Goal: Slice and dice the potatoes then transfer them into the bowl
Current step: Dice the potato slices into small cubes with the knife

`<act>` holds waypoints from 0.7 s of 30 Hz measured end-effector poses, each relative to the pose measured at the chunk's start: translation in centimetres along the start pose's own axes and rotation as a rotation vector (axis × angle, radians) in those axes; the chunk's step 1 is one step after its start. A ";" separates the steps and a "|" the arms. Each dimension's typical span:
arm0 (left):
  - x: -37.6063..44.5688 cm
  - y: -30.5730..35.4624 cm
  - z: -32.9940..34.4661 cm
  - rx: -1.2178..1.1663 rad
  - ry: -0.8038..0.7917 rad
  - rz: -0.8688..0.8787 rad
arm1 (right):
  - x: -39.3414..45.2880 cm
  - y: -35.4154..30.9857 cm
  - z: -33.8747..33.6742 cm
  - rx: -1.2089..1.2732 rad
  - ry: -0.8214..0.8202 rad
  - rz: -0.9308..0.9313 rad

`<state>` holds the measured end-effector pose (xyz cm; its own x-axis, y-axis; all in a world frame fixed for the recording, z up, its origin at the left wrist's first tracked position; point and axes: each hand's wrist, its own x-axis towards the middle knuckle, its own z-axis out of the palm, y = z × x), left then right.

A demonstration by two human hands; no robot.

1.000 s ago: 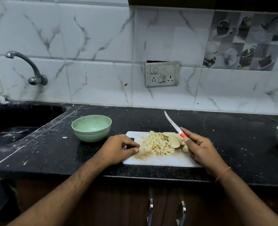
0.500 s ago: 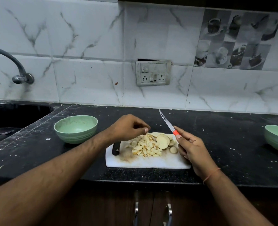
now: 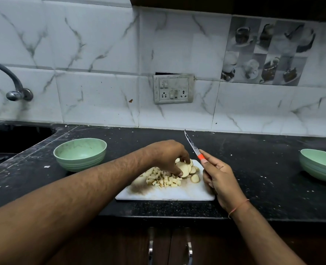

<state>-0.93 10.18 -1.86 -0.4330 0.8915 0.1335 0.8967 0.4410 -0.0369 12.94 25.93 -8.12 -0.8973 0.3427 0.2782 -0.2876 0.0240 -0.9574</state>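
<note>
White cutting board (image 3: 177, 194) lies on the black counter (image 3: 254, 169), near its front edge. On the board: a heap of diced potato (image 3: 164, 178) at centre-left, and a small stack of round potato slices (image 3: 187, 168) at the far right part, touching the heap's right side. One slice (image 3: 195, 178) lies apart from the stack, just in front of it.

Left hand (image 3: 168, 155) reaches across from the left, above the dice, fingertips down on the slice stack. Thumb and index finger are curled round the nearest slices; grip looks like a pinch on the stack, though the palm hides most of the contact, so this is probable rather than certain.

Right hand (image 3: 219, 176) is at the right edge of the board, fingers closed round the orange handle of a knife (image 3: 193, 145). Blade points up and away to the left, raised off the board and not touching any potato.

Green bowl (image 3: 80, 153) stands on the counter left of the board, near but apart from it; no potato visible inside. A second green bowl (image 3: 320, 165) sits well apart at the right, partly cut off by the frame.

Sink (image 3: 9, 142) at far left with a tap (image 3: 9, 81) on the tiled wall; switch plate (image 3: 173, 88) on the wall behind the board.
</note>
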 end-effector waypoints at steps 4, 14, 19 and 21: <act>0.3 -0.1 -0.7 0.030 0.000 0.027 | 0.0 0.0 0.0 0.002 0.015 0.001; -5.8 -3.5 0.7 -0.583 0.438 -0.373 | -0.3 -0.1 0.0 -0.011 0.011 0.005; -12.0 -3.0 5.7 -1.372 0.634 -0.629 | -0.7 0.1 0.7 -0.304 0.011 -0.095; -13.2 -2.9 6.6 -1.507 0.743 -0.614 | -1.4 0.0 1.0 -0.582 0.067 -0.245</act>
<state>1.63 -2.20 -10.08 -0.9573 0.2359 0.1673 0.1242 -0.1869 0.9745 13.88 24.46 -8.42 -0.8005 0.3201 0.5067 -0.2356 0.6094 -0.7570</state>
